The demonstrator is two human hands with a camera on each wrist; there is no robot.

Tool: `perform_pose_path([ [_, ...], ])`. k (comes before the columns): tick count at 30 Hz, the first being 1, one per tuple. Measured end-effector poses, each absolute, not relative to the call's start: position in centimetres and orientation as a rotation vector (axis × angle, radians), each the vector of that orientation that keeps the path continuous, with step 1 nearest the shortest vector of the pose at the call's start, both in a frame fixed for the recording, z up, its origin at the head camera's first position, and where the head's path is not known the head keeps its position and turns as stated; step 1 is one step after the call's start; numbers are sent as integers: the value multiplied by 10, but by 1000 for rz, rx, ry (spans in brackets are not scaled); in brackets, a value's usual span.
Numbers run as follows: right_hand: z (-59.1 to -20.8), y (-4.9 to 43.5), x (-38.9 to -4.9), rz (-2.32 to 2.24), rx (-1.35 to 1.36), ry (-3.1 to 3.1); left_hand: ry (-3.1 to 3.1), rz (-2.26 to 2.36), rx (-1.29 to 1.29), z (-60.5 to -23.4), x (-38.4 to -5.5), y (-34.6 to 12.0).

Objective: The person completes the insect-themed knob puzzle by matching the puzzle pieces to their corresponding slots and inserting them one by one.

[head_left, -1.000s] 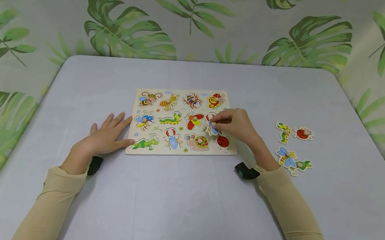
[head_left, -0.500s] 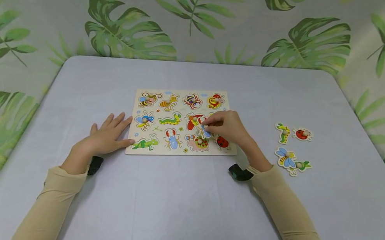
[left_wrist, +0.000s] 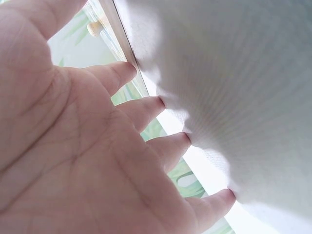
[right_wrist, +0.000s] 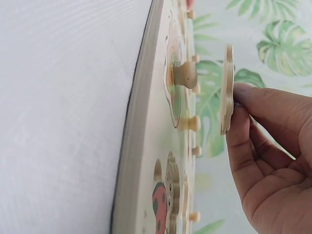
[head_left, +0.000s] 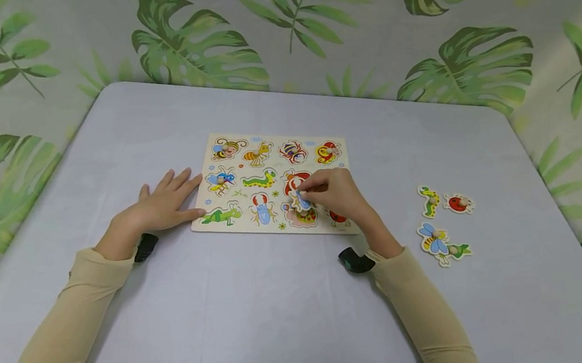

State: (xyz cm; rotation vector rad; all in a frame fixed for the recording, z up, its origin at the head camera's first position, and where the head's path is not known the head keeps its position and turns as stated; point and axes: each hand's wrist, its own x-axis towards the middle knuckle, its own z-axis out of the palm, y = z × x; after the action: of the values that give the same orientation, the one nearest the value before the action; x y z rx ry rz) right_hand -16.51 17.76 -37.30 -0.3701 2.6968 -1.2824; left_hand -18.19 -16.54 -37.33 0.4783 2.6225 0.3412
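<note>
My left hand rests palm down on the table with fingers spread, its thumb and a fingertip touching the left edge of a wooden insect puzzle board. Between thumb and fingers, my right hand pinches a stag beetle puzzle piece. In the right wrist view this piece is held on edge, apart from the board; the fingers hide its knob. Below it in the head view lies the snail piece, partly covered. A printed stag beetle recess shows to the left, between the grasshopper recess and the snail.
Right of the board lie loose knobbed pieces: a caterpillar, a ladybug, and a bee-like winged insect overlapping a green piece. Several knobbed pieces sit in the board. A white cloth covers the table.
My right hand has moved left over the board with the stag beetle piece, from near the right edge to above the snail. The left hand stays in place.
</note>
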Motion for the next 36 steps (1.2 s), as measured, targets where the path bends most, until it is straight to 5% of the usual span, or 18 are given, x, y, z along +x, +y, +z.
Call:
perform_pose_path([
  [36, -374, 133, -169, -1167, -483, 2636, 2623, 358, 471, -368, -180, -163],
])
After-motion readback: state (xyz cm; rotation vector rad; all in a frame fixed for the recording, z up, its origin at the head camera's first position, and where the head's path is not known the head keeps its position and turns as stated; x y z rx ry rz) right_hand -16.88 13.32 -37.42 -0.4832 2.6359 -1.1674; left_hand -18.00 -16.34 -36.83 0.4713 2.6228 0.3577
